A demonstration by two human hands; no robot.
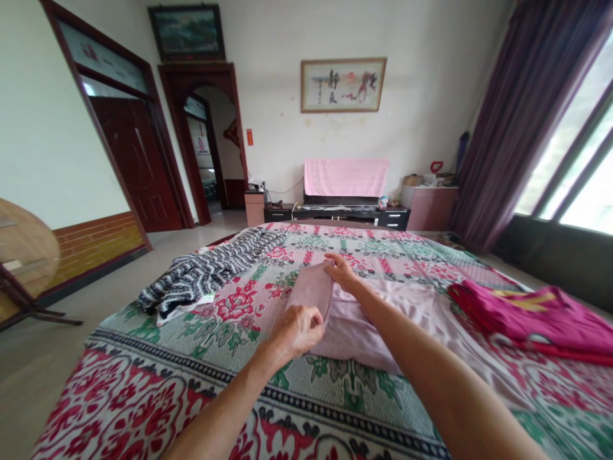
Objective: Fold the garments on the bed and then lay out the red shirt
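A person works a pale mauve-pink cotton garment (354,319) laid flat near the middle of a bed covered by a red, pink and green floral woven bedspread (220,358). The left hand (297,329) pinches the near left edge of a folded-over flap, thumb and fingers closed on the cloth; the right hand (341,269) holds the far end of the same flap, fingers curled over its top edge.

The fabric looks thin, light and limp, likely to sag or slide out of its fold unless held at edges and corners, as both hands do now. It should neither slip nor tear under ordinary handling, and the flat bedspread gives it support.

To the left, well apart, lies a crumpled black-and-white patterned garment (205,275); to the right, a magenta garment with yellow trim (531,316) rests just beside the pale cloth. At the far wall, a pink towel (345,177) drapes over a screen on a low dark cabinet (335,214). Purple curtains (517,121) hang at the right, and a round wooden table (23,246) stands at the left.
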